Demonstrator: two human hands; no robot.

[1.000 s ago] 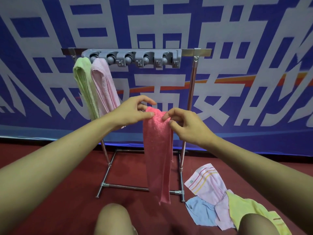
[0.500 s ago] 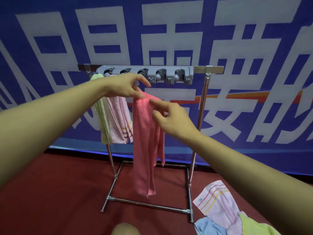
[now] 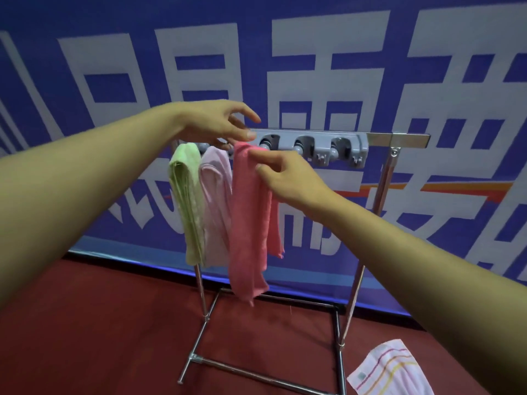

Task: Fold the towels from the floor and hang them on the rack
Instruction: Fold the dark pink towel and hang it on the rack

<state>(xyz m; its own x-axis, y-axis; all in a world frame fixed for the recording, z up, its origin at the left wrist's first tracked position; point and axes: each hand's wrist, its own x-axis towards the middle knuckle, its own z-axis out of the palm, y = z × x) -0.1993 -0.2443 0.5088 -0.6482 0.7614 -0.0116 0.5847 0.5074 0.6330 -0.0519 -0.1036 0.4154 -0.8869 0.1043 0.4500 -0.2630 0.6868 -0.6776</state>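
Note:
A coral towel (image 3: 248,223), folded into a long strip, hangs down from the third slot of the grey holder strip (image 3: 319,148) on the chrome rack (image 3: 385,178). My left hand (image 3: 216,122) holds the towel's top fold at the strip, thumb on it and index finger lifted. From the right, my right hand (image 3: 285,173) pinches the towel's upper edge between thumb and index finger. To its left, a green towel (image 3: 185,195) and a pale pink towel (image 3: 216,201) hang folded from the first two slots.
A white towel with pink and yellow stripes (image 3: 390,369) lies on the red floor (image 3: 99,323) at the lower right, beside the rack's foot. A blue banner with white characters (image 3: 342,67) stands right behind the rack. Three slots to the right hold nothing.
Both hands have carried the coral towel up and left to the holder strip, beside the pale pink towel. The camera has tilted up, so the floor pile has mostly left the view.

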